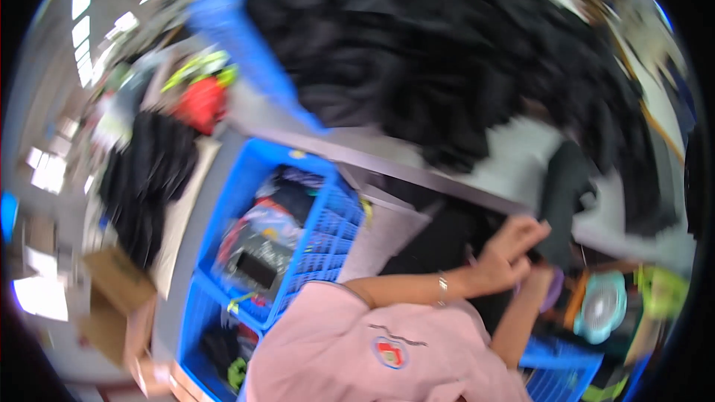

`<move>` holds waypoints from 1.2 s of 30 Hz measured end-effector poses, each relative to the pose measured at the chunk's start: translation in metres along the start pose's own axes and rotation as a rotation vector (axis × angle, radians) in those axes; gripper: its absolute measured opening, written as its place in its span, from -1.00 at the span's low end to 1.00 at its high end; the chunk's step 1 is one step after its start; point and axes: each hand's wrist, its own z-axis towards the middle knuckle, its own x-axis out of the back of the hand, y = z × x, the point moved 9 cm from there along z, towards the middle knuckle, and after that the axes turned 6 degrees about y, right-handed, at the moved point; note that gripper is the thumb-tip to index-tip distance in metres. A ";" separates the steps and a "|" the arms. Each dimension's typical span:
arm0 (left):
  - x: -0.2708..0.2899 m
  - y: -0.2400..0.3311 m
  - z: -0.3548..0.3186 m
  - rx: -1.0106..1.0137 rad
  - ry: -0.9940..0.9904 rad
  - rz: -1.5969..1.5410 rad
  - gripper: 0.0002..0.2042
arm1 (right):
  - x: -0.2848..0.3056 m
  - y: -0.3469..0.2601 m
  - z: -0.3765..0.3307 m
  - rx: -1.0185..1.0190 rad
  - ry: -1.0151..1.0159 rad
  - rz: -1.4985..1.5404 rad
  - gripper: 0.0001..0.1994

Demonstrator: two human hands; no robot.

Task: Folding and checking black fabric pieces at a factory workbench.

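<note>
My left hand (pixel 510 253) reaches across in front of my body, a bracelet at its wrist. Its fingers look stretched and apart, with nothing visible in them, though motion smears them. Close below it is my right hand (pixel 535 277), whose fingers are mostly hidden or blurred. A purple ring-shaped thing (pixel 554 290) shows at the right wrist. Just beyond the hands, a dark strip of cloth (pixel 562 197) hangs over the pale table edge (pixel 477 192). More black cloth (pixel 439 242) lies below the table edge, beside my left forearm; whether either hand touches cloth I cannot tell.
A large heap of black garments (pixel 417 52) covers the table, beside a blue crate (pixel 257 52). At left, a blue basket (pixel 249 171) holds bagged items, near a cardboard box (pixel 119 283). A small turquoise fan (pixel 602 305) and another blue basket (pixel 562 365) stand at right.
</note>
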 end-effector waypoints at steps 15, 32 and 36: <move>0.039 -0.124 -0.023 0.588 0.239 0.073 -0.65 | 0.033 -0.058 0.068 -0.017 -0.025 -0.444 -0.68; -0.086 -0.211 -0.071 1.068 -0.019 -0.629 -0.92 | -0.003 -0.048 0.077 0.161 0.494 -1.652 -0.64; -0.099 -0.238 -0.081 1.183 -0.071 -0.620 -0.88 | 0.030 -0.047 0.115 0.030 0.307 -1.867 -0.69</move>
